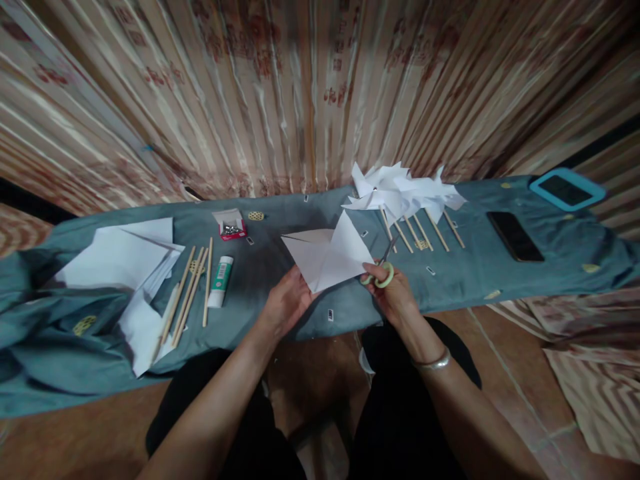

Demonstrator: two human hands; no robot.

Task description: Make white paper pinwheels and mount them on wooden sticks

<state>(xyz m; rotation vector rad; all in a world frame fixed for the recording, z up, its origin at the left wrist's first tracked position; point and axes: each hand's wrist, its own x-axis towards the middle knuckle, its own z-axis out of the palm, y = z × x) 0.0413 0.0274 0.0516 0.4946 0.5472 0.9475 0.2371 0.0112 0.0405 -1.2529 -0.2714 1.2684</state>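
A white paper square [325, 257], creased and cut in from its corners, is held up over the cloth-covered table. My left hand [290, 300] grips its lower left edge, with the fingertips hidden behind the sheet. In my right hand [393, 290] are scissors [384, 273] with pale green handles, their blades pointing up and away. The thumb and fingers of that hand also pinch the paper's right corner. Just beyond lie several white paper pinwheels [395, 190] on wooden sticks [423, 230].
On the left are white paper sheets [120, 257], loose wooden sticks [190, 293], a glue stick [220, 281] and a small red box [231, 227] of metal pins. A black phone [515, 235] and a blue-framed tablet [567, 189] lie right on the blue-green cloth [450, 280]. A curtain [300, 93] hangs behind.
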